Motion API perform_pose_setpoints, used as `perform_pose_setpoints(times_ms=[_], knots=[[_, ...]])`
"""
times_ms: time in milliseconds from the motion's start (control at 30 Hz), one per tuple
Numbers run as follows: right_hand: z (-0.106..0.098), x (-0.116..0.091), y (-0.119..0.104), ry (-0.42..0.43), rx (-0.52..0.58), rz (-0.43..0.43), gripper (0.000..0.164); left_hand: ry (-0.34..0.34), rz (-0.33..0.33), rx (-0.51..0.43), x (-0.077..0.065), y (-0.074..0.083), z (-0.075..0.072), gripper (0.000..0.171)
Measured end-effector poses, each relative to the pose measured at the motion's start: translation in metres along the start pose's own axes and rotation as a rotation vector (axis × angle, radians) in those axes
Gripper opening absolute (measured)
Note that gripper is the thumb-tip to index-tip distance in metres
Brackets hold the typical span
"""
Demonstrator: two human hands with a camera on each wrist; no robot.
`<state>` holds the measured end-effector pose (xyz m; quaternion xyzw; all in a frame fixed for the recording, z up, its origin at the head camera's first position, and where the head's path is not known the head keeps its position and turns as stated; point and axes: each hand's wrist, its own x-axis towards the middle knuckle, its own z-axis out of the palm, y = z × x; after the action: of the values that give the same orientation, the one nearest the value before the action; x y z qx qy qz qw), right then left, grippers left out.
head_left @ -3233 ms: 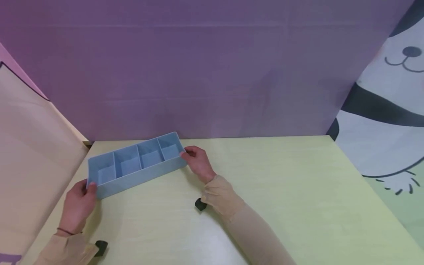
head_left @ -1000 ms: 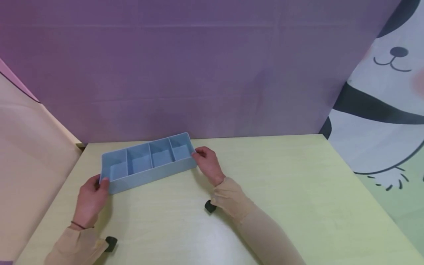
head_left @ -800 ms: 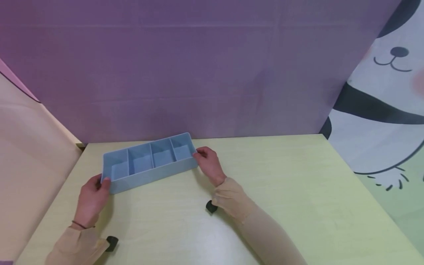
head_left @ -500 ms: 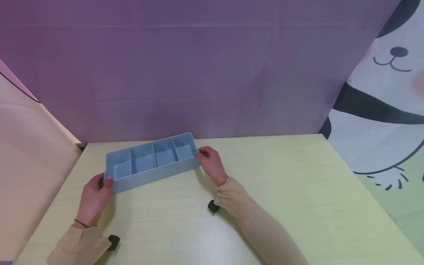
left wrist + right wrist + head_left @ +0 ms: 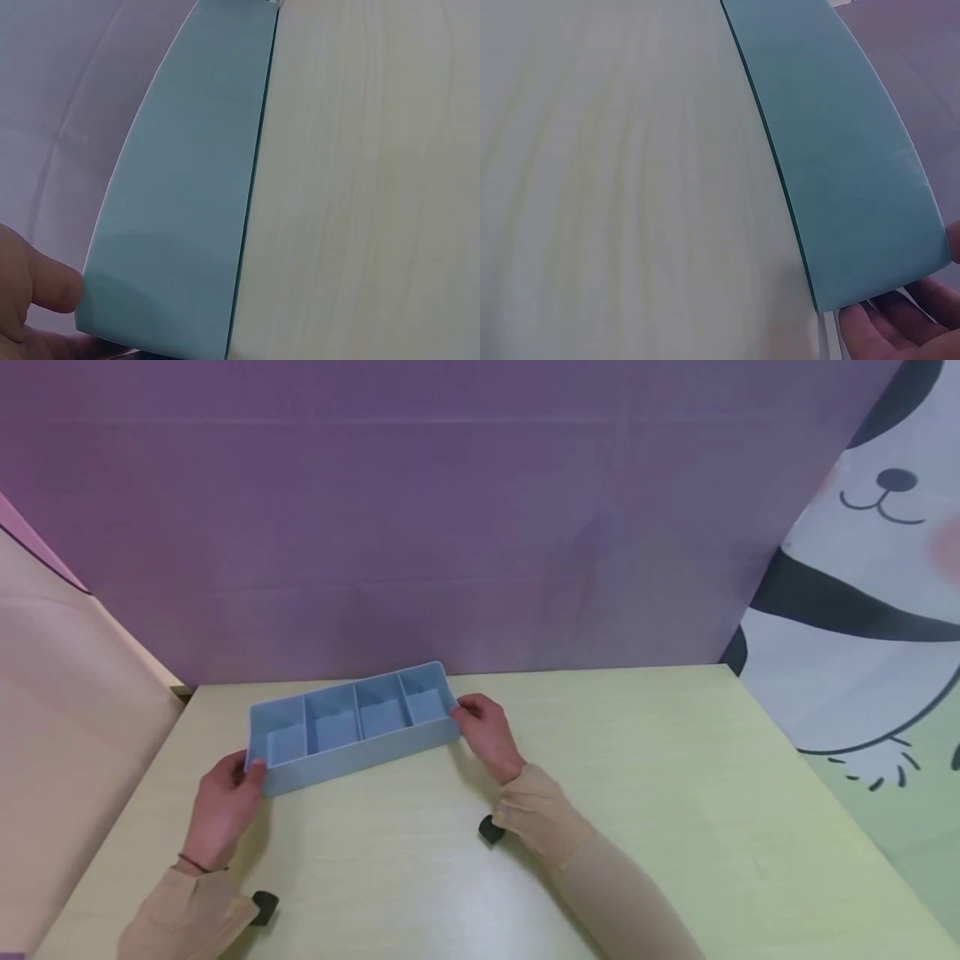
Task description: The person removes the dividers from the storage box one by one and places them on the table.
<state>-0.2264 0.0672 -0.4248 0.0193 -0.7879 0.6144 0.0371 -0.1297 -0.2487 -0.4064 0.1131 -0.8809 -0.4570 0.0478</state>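
A light blue divided box (image 5: pixel 360 756) with several compartments in a row lies at a slant on the table's back left part, its right end farther away. Its compartments hold nothing. At its left end my left hand (image 5: pixel 223 806) grips the near corner, thumb over the rim. My right hand (image 5: pixel 491 735) pinches the right end, thumb on the near side. In the left wrist view the long wall of the box (image 5: pixel 172 180) fills the middle, with a thumb at its lower corner. The right wrist view shows fingers (image 5: pixel 862 334) under the end of the box (image 5: pixel 847 150).
The pale wooden table (image 5: pixel 675 793) reaches back to a purple backdrop (image 5: pixel 465 527). A beige cloth (image 5: pixel 75 718) borders the left side, a panda-printed cloth (image 5: pixel 862 685) the right. Small black pieces (image 5: pixel 491 829) stick out at both sleeve cuffs.
Both hands have shifted the box rightward along the table, and its slant has eased slightly. The grip at each end stays the same. The head view has also turned a little right.
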Motion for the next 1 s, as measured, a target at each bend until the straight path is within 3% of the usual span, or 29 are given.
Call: perform_pose_setpoints(times_ms=[367, 1000], knots=[[-0.01, -0.001, 0.001, 0.004, -0.004, 0.004, 0.028, 0.009, 0.009, -0.013, 0.0, 0.005, 0.006, 0.053], [-0.029, -0.008, 0.001, -0.016, 0.001, 0.014, 0.026, -0.033, 0.046, -0.023, 0.002, 0.009, 0.016, 0.053]])
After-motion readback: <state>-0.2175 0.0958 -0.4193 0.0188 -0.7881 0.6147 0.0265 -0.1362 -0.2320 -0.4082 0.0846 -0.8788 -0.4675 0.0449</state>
